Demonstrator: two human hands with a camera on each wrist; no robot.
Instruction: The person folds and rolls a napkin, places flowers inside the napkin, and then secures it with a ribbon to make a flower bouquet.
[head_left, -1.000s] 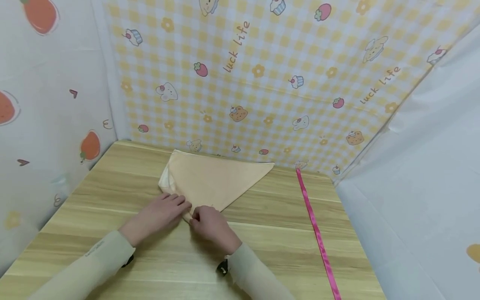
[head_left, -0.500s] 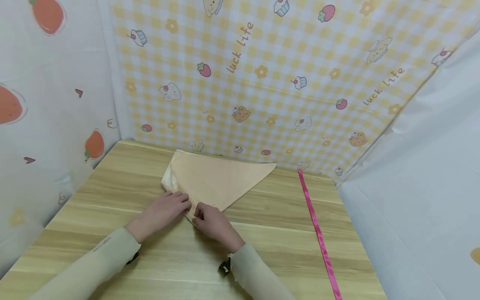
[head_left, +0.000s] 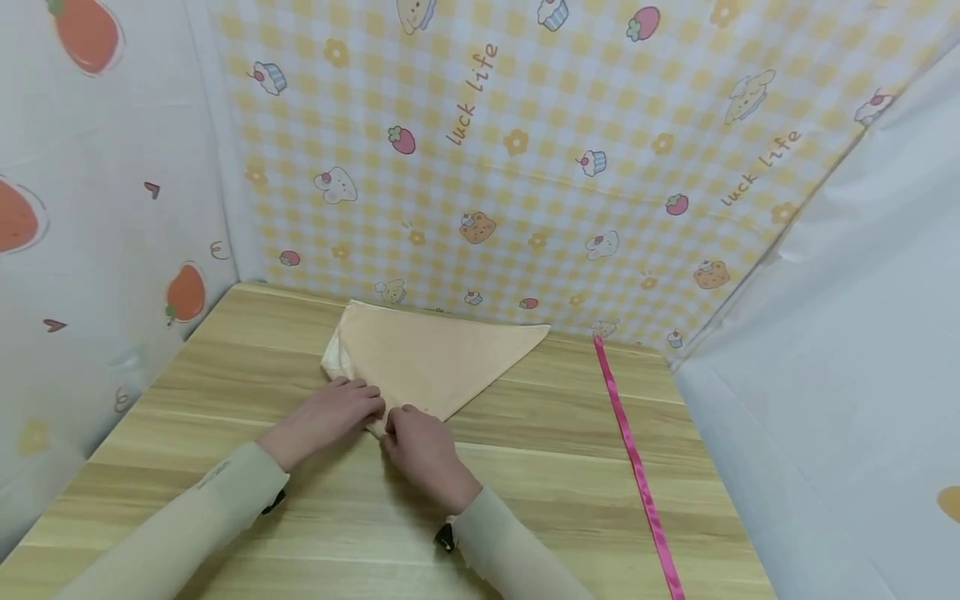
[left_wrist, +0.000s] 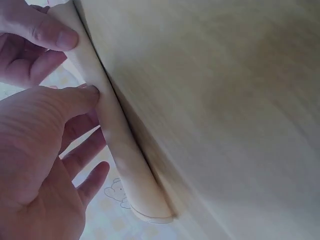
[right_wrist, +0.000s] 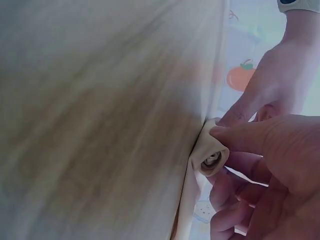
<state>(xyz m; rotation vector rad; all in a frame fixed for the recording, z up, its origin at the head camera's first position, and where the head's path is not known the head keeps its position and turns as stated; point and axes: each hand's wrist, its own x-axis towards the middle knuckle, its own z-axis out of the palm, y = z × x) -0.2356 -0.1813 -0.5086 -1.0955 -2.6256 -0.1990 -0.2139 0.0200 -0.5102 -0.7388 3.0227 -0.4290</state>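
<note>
A peach cloth [head_left: 438,354], pointed at its right end, lies near the back of the table, its near-left edge rolled up. My left hand [head_left: 326,421] holds that roll, thumb on the near side and fingers beyond it. In the left wrist view the rolled edge [left_wrist: 127,165] runs as a smooth tube past the left thumb. My right hand [head_left: 427,458] pinches the near end of the roll beside the left fingertips. Seen from the right wrist, the coiled end [right_wrist: 211,156] sits between thumb and fingers. A paler flap [head_left: 333,354] shows at the cloth's left side.
A long pink ribbon [head_left: 633,458] stretches down the right side of the wood-patterned table [head_left: 540,517]. Behind the cloth rises a yellow checked sheet [head_left: 450,192]. White sheets hang at the left [head_left: 112,208] and right [head_left: 840,375].
The right fingers, slightly raised and looser half a second ago, now lie closer around the near end of the roll. The left hand keeps its hold; the cloth barely shifts.
</note>
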